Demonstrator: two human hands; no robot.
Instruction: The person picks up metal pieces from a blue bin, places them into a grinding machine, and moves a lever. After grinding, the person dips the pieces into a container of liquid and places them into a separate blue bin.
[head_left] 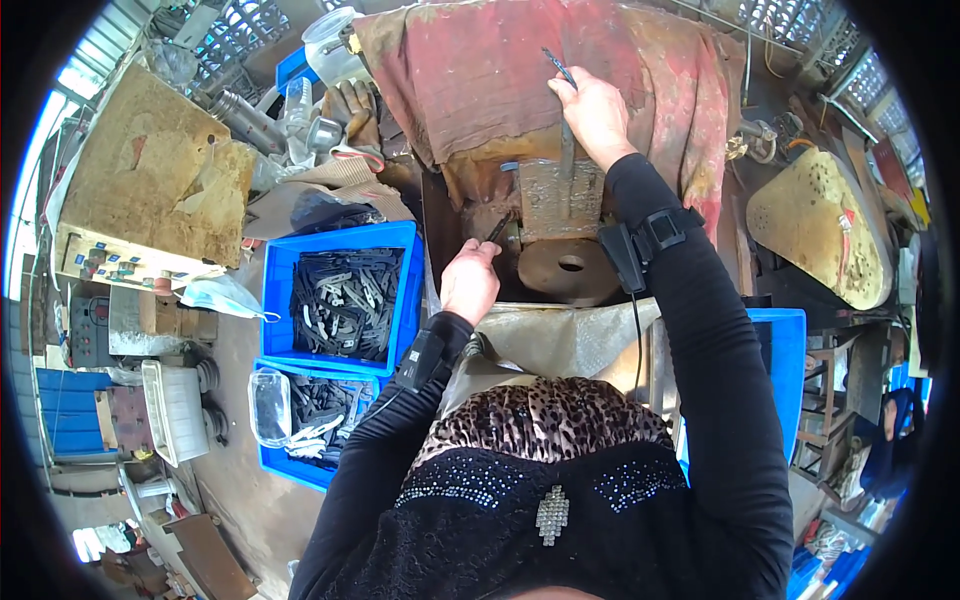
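My right hand [597,112] is raised in front of a stained red cloth [490,80], its fingers closed on a slim dark metal piece [559,66] that points up and to the left. Lower and to the left, my left hand [470,282] pinches another small dark metal piece [499,228]. That piece reaches toward the left side of a wet, brown-coated machine. A rusty round disc [555,274] with a hole lies low on the machine, right of my left hand. Both pieces are partly covered by my fingers, and their exact kind cannot be made out.
A blue crate [412,275] of dark metal parts stands left of my left hand, with a second blue crate [292,473] nearer me. Gloves [352,108] and bottles lie at the far left. Another blue bin [788,375] is behind my right arm. A person [890,430] is at the right edge.
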